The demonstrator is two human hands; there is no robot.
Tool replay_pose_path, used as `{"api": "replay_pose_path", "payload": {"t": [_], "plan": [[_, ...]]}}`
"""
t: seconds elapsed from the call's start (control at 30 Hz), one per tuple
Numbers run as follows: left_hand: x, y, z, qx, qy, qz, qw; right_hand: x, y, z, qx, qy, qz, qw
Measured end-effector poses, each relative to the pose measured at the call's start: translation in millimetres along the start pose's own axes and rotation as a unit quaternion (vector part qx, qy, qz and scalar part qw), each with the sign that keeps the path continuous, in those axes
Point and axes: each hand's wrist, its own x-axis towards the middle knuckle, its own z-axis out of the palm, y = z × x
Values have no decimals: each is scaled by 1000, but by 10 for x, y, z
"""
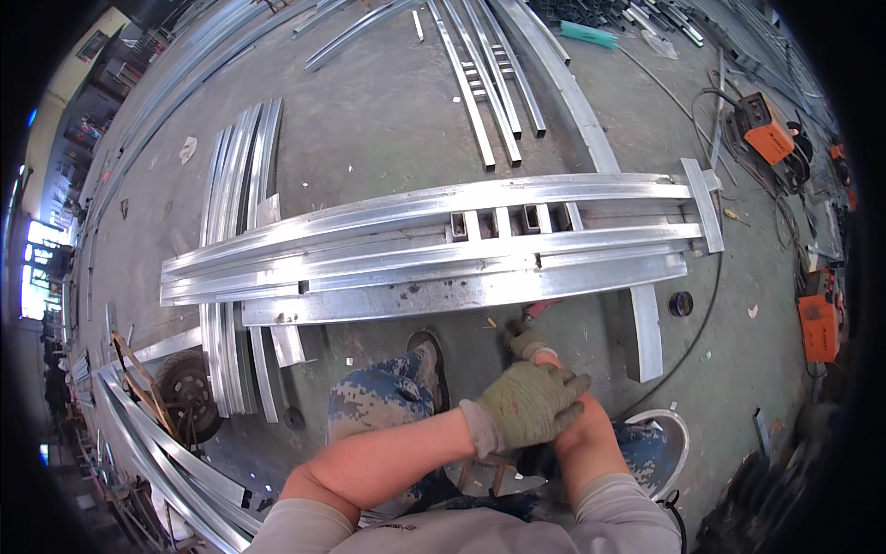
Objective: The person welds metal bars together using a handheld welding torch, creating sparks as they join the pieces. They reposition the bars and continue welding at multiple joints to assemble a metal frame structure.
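My left hand (535, 403), in a green work glove, lies across my right forearm, its fingers apart and reaching over the arm. Farther forward is my right hand (528, 344), gloved in the same green, small in view and partly hidden behind the left glove. Its fingers look curled beside a red thing (541, 307) whose kind I cannot make out. Just beyond both hands is a wide steel channel (461, 295), the nearest of several long shiny profiles. Short tube pieces (503, 222) stand crosswise between two of these profiles.
Bundled profiles (235, 185) lie at the left, under the long ones. A support beam (646, 332) juts out at the right, near a small round tin (681, 304) and a cable. Orange welding machines (766, 129) stand far right. A wheel (189, 392) is at the left.
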Motion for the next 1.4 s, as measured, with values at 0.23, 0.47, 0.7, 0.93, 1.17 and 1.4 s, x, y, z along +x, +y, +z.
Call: {"api": "replay_pose_path", "payload": {"t": [0.23, 0.47, 0.7, 0.93, 1.17, 1.4], "plan": [[68, 43, -9, -41, -8, -52, 998, 220, -50, 239, 45, -58, 75, 994], [149, 61, -99, 6, -20, -58, 998, -178, -32, 167, 127, -12, 88, 988], [200, -195, 36, 33, 34, -107, 993, -1231, -237, -228, 337, 215, -4, 917], [-9, -295, -130, -66, -119, -338, 931, -2895, -727, -988, 562, 146, -4, 814], [-512, 68, 50, -413, -130, -396, 810, -3541, -777, -629, 581, 122, -103, 798], [-934, 484, 417, -576, 80, -317, 750, -3907, -810, -467, 485, 145, -152, 849]]}}
